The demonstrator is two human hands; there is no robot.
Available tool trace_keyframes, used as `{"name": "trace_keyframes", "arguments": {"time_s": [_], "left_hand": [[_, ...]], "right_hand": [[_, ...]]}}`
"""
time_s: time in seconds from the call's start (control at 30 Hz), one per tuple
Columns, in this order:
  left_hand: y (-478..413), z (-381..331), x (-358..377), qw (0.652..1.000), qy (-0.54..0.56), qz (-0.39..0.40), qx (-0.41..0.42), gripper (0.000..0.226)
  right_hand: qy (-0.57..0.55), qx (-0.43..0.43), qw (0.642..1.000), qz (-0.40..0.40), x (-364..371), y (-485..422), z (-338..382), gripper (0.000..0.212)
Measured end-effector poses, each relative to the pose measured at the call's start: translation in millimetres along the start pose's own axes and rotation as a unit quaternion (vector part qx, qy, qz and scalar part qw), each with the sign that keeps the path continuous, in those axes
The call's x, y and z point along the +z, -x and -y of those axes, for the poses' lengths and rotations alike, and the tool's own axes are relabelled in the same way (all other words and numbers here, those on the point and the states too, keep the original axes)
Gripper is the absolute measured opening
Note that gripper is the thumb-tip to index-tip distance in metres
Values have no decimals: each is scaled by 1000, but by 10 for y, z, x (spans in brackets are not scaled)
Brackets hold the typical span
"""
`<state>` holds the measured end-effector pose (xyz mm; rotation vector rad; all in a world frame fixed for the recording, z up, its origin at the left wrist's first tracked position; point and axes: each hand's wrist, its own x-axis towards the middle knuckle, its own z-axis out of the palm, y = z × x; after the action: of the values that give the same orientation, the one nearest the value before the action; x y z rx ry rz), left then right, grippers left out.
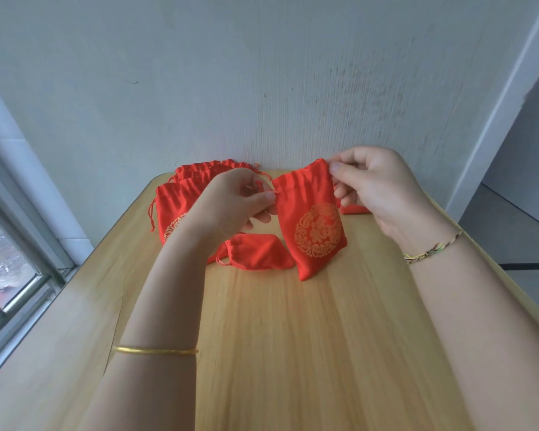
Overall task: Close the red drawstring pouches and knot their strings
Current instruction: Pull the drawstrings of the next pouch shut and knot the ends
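The left hand [231,203] pinches the string [260,185] at the left edge of the pouch [311,219], lifted over the table [293,337]; the right hand [377,188] pinches its top right corner. Tugging one side alone may leave the mouth gaping.

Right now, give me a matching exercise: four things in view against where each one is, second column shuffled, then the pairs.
1 held pouch
2 cinched pouch
3 pouch pile
4 gold bangle

A back left, by the wall
B on the left forearm
C pinched between left hand and right hand
D lying alone on the table, mid-scene

Pairs: 1-C, 2-D, 3-A, 4-B
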<state>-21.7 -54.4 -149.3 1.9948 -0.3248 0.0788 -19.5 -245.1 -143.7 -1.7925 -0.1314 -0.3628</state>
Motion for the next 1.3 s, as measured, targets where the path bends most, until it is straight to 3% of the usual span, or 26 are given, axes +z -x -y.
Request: {"name": "trace_keyframes", "arguments": {"time_s": [0.37,0.6,0.8,1.0,1.17,1.23,1.3], "left_hand": [[-52,-8,12,990,86,-110,-34,19],[-75,-7,12,976,116,-179,-30,13],[-100,40,-9,971,101,-214,-38,14],[-90,82,-64,960,119,-244,-63,12],[-105,124,-52,962,26,-271,-35,18],[-110,123,-33,962,1,-269,-42,22],[-122,112,-30,961,61,-259,-78,29]], "right_hand": [[59,16,998,3,-108,0,-28,12],[208,-23,978,-15,-144,7,-67,9],[146,-10,989,-17,-177,-8,-69,17],[92,46,992,-73,-281,-40,-135,24],[83,55,990,-105,-249,-33,-155,29],[45,81,988,-126,-224,-46,-164,28],[-22,144,980,-137,-211,-75,-178,27]]}}
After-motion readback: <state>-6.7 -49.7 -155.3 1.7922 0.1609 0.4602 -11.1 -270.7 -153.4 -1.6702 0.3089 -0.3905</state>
